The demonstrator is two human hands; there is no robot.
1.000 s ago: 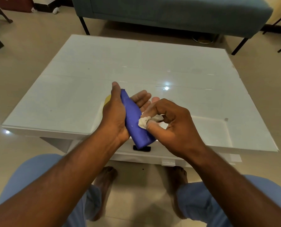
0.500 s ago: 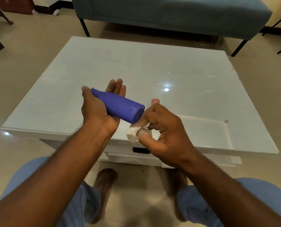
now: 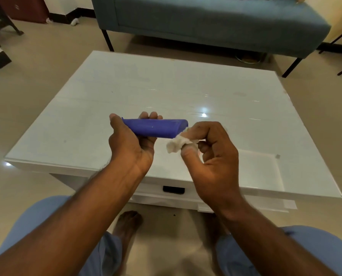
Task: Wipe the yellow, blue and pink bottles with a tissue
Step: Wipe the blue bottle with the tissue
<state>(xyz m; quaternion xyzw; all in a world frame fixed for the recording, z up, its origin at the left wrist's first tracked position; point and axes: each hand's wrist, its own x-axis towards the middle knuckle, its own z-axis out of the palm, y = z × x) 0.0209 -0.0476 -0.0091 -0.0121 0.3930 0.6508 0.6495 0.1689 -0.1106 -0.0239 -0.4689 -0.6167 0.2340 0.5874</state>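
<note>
blue plastic bottle (image 3: 156, 130) lies sideways in my left hand (image 3: 131, 145), fingers curled round it; my right hand (image 3: 210, 148) pinches the crumpled white tissue (image 3: 175, 144) at its far end. i see no yellow or pink bottle, so progress beyond blue is unclear.

The blue bottle (image 3: 156, 128) is a smooth, matte, tapered body lying nearly level in the air above the table, its wide flat base to the right. The tissue (image 3: 175, 144), white and crumpled into 1 small wad, touches the bottle's lower right end.
</note>
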